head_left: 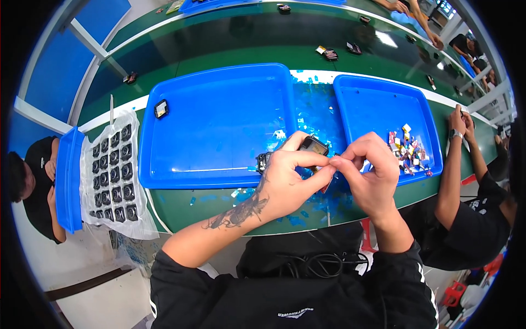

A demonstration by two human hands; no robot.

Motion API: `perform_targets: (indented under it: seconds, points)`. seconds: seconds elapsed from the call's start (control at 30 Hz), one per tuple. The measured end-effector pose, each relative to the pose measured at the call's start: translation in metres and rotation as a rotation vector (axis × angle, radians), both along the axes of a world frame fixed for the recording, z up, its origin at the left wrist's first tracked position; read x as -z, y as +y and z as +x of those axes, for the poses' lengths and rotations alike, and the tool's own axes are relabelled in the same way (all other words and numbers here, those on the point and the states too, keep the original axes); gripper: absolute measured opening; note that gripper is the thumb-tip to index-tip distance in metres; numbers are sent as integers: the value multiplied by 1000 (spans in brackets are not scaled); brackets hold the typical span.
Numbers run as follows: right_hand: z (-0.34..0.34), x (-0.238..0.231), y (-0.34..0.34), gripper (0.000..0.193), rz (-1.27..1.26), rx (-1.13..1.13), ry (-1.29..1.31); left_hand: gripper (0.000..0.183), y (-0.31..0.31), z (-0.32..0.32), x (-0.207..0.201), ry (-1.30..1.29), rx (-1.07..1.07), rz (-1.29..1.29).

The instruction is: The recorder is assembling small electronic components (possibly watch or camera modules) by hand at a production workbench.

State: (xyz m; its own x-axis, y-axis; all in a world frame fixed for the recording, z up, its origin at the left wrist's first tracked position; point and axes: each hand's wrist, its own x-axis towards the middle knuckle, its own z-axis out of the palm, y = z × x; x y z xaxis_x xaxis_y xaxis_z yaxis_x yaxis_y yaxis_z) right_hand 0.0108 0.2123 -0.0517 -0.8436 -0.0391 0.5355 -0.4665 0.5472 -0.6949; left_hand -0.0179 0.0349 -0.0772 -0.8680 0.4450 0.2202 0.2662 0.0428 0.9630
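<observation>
The left hand point(298, 174) and right hand point(374, 172) meet at narrow, pinched fingertips; anything between them is too small to tell. One black device point(315, 146) sits just beyond the left hand, another to its left. Blue trays flank them on the green counter point(181, 207), the right one point(372, 112) holding small colourful pieces point(408, 152).

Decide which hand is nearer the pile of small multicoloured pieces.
Right: the right hand is just left of the pile; the left hand is farther left.
</observation>
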Motion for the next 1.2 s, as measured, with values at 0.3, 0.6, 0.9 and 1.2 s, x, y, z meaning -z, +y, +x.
perform_targets:
  seconds: [0.3,0.6,0.9,1.2]
  points:
    - [-3,-4,10,26,207,-10,-231,13,2,-3,-1,-287,-9,230]
    - [-5,7,18,20,-435,-362,-386,19,-4,-4,-3,-452,257,261]
    - [7,-9,9,17,-98,-10,-216,50,5,-5,-2,-321,-37,450]
    - [-2,-14,-17,13,80,94,-99,43,4,-1,-1,-319,66,400]
